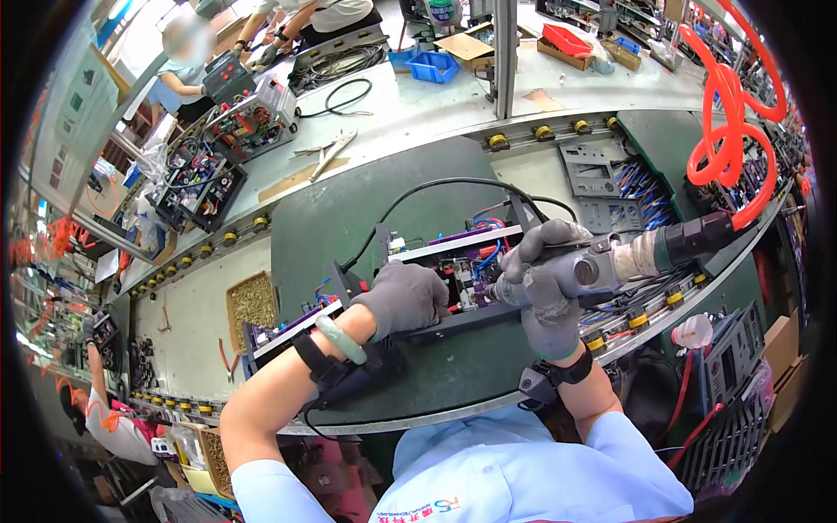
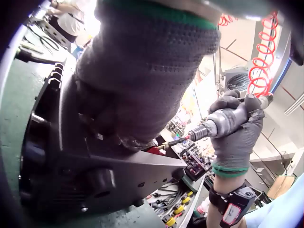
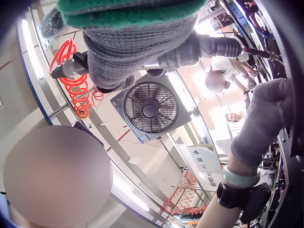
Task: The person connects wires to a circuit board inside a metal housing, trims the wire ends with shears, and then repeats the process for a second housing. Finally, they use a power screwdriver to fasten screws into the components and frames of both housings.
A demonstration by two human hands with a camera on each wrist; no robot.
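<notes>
My gloved right hand (image 1: 551,301) grips a grey air screwdriver (image 1: 588,272), its fingers wrapped round the body. The tool lies nearly level over a black metal chassis (image 1: 453,328) that is filled with wires and boards. My gloved left hand (image 1: 403,299) reaches over the near wall of this chassis, fingers bent down inside it. In the left wrist view the screwdriver's thin bit (image 2: 178,141) points at the left fingertips, close over the chassis edge. Those fingertips are largely hidden, and I cannot tell what they hold. A black cable (image 1: 453,181) arches behind the chassis.
A red coiled air hose (image 1: 728,122) runs up from the tool at the right. The chassis stands on a green board (image 1: 384,174) over a roller line. Grey panels (image 1: 588,172), pliers (image 1: 331,155) and a box of small parts (image 1: 252,301) lie around it.
</notes>
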